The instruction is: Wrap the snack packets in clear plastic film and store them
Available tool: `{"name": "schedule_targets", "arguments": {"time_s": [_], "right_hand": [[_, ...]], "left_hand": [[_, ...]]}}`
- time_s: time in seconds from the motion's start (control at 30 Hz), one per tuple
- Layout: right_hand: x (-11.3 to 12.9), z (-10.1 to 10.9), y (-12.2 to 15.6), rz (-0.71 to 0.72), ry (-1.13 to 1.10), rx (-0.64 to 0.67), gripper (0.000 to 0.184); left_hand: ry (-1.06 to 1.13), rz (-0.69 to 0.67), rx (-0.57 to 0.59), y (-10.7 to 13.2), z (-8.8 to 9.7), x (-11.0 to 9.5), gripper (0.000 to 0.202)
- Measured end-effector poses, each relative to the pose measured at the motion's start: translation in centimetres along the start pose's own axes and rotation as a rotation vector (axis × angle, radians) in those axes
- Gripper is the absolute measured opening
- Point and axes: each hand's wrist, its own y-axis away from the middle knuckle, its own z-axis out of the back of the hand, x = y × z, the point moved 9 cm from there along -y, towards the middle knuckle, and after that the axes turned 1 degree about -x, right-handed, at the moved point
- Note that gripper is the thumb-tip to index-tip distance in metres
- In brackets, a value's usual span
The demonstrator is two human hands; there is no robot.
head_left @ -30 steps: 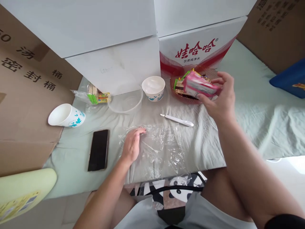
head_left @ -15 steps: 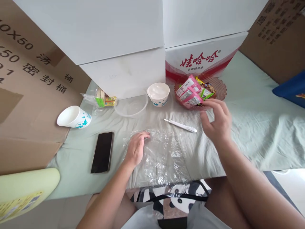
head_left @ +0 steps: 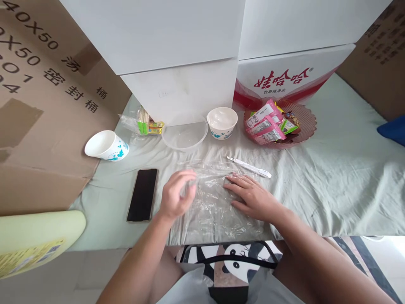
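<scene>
A clear plastic sheet or bag (head_left: pixel 211 211), crinkled and shiny, lies on the cloth in front of me. My right hand (head_left: pixel 251 196) rests flat on its right side with the fingers stretched out. Over its left edge is my left hand (head_left: pixel 177 192), fingers curved and thumb apart, holding nothing. Just beyond the sheet lies a white utility knife (head_left: pixel 249 166). Further back are a white paper bowl (head_left: pixel 222 131) with blue leaf prints, a clear round plastic lid or dish (head_left: pixel 185 137) and a pink ribbed bowl (head_left: pixel 280 145) of wrapped snacks (head_left: pixel 265 122).
At left are a black phone (head_left: pixel 143 195), a tipped paper cup (head_left: pixel 107 145) and packaged snacks (head_left: pixel 147 122). White boxes (head_left: pixel 180 90) wall the back; a brown carton (head_left: pixel 41 139) stands left. A pale green container (head_left: pixel 41 230) sits at the near left, something blue (head_left: pixel 392 130) at the right.
My right hand has moved from the snack bowl down and left onto the plastic sheet. My left hand has lifted slightly off it. The sheet lies flatter, and the view has shifted left.
</scene>
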Motion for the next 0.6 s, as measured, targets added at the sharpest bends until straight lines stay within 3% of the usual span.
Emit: {"name": "schedule_targets", "arguments": {"time_s": [0.07,0.13,0.2,0.3,0.43,0.5,0.53,0.6], "right_hand": [[-0.6,0.4,0.0,-0.019,0.015,-0.042,0.047],[-0.8,0.9,0.1,-0.023,0.024,-0.103,0.044],[-0.5,1.4,0.2,0.01,0.0,-0.171,0.041],[-0.6,2.2,0.3,0.033,-0.048,-0.3,0.038],[-3.6,5.2,1.2,-0.229,-0.005,-0.619,0.038],[-4.0,6.8,2.1,-0.29,-0.002,-0.728,0.036],[-3.4,7.1,2.0,-0.238,-0.032,-0.7,0.036],[-0.2,6.0,1.4,-0.01,-0.124,-0.467,0.045]], "left_hand": [[-0.013,-0.103,0.245,0.9,-1.6,-1.6,0.032],[-0.097,-0.105,0.497,2.3,-3.7,-2.0,0.054],[-0.202,-0.06,0.611,3.2,-5.0,-1.4,0.054],[-0.242,-0.036,0.594,3.2,-5.2,-0.7,0.037],[-0.202,-0.062,0.55,3.0,-4.8,-0.7,0.025],[-0.2,-0.072,0.527,2.9,-4.8,-0.8,0.023],[-0.2,-0.075,0.506,2.8,-4.8,-0.8,0.021],[-0.189,-0.068,0.442,2.4,-4.6,-0.9,0.019]]}}
